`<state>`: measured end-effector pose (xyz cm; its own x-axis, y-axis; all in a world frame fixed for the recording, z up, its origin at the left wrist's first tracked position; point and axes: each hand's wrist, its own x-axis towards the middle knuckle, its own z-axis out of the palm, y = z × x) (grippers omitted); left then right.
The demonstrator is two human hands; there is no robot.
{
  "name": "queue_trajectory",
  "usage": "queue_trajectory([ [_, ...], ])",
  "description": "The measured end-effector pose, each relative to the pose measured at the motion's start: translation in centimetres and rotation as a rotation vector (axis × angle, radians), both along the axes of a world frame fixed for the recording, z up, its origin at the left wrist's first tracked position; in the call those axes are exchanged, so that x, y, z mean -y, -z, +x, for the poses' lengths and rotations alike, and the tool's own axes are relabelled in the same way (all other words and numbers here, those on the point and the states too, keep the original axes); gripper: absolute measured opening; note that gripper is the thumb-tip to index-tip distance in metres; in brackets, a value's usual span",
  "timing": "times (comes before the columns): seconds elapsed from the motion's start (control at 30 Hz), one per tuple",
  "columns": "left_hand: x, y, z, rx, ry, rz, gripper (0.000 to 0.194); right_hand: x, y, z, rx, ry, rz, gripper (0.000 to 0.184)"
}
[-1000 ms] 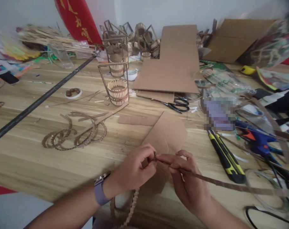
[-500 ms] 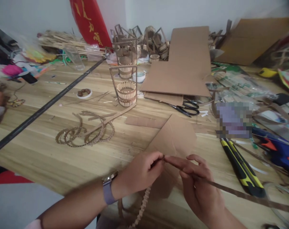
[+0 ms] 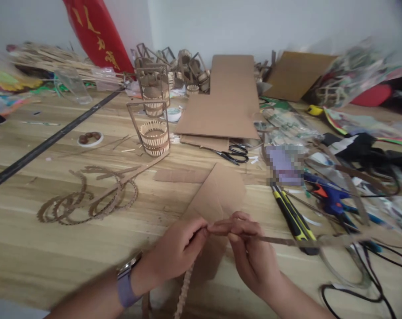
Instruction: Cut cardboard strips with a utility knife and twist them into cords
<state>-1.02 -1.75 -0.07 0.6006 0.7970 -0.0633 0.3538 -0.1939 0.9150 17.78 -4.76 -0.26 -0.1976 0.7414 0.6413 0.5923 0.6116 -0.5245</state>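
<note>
My left hand (image 3: 179,248) is closed in a pinch on a narrow brown cardboard strip (image 3: 284,241); its ridged, corrugated part (image 3: 185,288) hangs below my palm. Fingertips of my right hand (image 3: 254,248) meet those of the left, with the strip pinched between thumb and fingers. From there the flat strip runs off to the right, over the end of a black-and-yellow utility knife (image 3: 294,217). The exact spot where the fingertips grip is hidden. Under both hands lies a cardboard piece (image 3: 217,195) on the wooden table.
Curled cardboard strips (image 3: 88,190) lie at left, near a small slatted bucket (image 3: 154,137) with a tall handle. Black scissors (image 3: 232,155) rest beside large cardboard sheets (image 3: 221,115). At right are a blue glue gun (image 3: 330,197) and cables. A dark bar (image 3: 58,135) crosses the left side.
The view has swung to the right, so table items appear farther left. My right thumb has closed against the strip near my fingertips. Both hands still hold the strip.
</note>
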Motion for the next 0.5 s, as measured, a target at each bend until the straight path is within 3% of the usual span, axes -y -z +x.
queue_trajectory([
  [0.17, -0.1, -0.1, -0.1, -0.015, 0.027, 0.003, 0.029, 0.2, 0.0, 0.1, -0.178, -0.057, -0.113, 0.010],
  [0.27, 0.0, -0.2, -0.1, -0.050, 0.049, 0.000, 0.031, 0.3, -0.9, 0.5, -0.217, -0.143, -0.110, 0.006],
  [0.37, 0.0, 0.2, -0.1, -0.069, 0.030, -0.016, 0.034, 0.5, -3.5, 1.4, -0.172, -0.123, -0.025, 0.017],
  [0.5, -0.1, 1.3, 0.0, 0.024, -0.021, -0.179, 0.045, -0.6, -8.6, 4.2, -0.216, 0.179, 0.074, 0.026],
])
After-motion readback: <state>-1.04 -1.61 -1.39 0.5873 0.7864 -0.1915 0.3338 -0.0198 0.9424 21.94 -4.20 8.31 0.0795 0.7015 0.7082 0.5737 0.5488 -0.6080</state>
